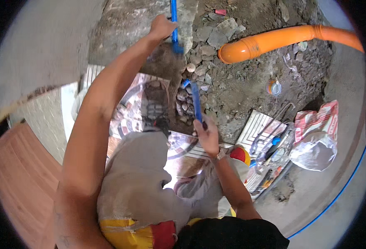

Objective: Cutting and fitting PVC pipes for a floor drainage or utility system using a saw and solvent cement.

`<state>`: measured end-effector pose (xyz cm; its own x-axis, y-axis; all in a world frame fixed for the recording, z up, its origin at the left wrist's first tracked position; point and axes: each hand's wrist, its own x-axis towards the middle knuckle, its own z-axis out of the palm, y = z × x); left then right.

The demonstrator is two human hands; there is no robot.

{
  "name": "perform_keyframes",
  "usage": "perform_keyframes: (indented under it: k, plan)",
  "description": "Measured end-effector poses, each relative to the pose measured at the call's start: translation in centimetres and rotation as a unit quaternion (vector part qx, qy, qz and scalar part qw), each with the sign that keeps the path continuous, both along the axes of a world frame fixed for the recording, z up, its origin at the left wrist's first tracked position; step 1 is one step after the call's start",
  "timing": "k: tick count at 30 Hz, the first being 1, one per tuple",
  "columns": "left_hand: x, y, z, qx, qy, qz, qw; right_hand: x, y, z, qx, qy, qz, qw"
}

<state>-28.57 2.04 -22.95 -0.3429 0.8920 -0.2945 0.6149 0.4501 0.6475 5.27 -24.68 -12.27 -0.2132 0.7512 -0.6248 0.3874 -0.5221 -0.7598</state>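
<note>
My left hand [164, 28] reaches to the far side and is closed around an upright blue pipe [174, 10]. At that pipe's lower end sits a darker blue fitting [177, 48]. Closer to me, my right hand [208, 136] grips the near end of a short blue pipe piece [196, 99], which points away over the stones and is a little blurred. A small blue fitting [186, 84] lies beside the far end of this piece. Apart from each other, the two pipes leave a stretch of soil and stones between them.
A large orange pipe [274, 41] crosses the dug soil at the far right, near a small tin can [274, 87]. Tools lie on a striped tile [259, 133]. A red and white bag [315, 137] stands right of them, and a wooden door-like panel [23, 182] lies left.
</note>
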Motion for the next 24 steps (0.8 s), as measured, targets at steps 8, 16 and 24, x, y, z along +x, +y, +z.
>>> perform_keyframes:
  k: [8,16,24]
  plan:
    - [8.5,-11.9,7.3,0.174,-0.234,-0.020,0.956,1.3,2.0,2.2,0.140,0.034,-0.104,0.984]
    - [17.1,-26.1,10.2,0.080,-0.465,-0.223,0.853,1.8,1.5,1.1,0.160,0.098,-0.065,0.980]
    - [15.1,-25.3,9.4,0.034,-0.515,0.034,0.856,1.4,-2.9,-0.1,0.246,-0.021,0.071,0.966]
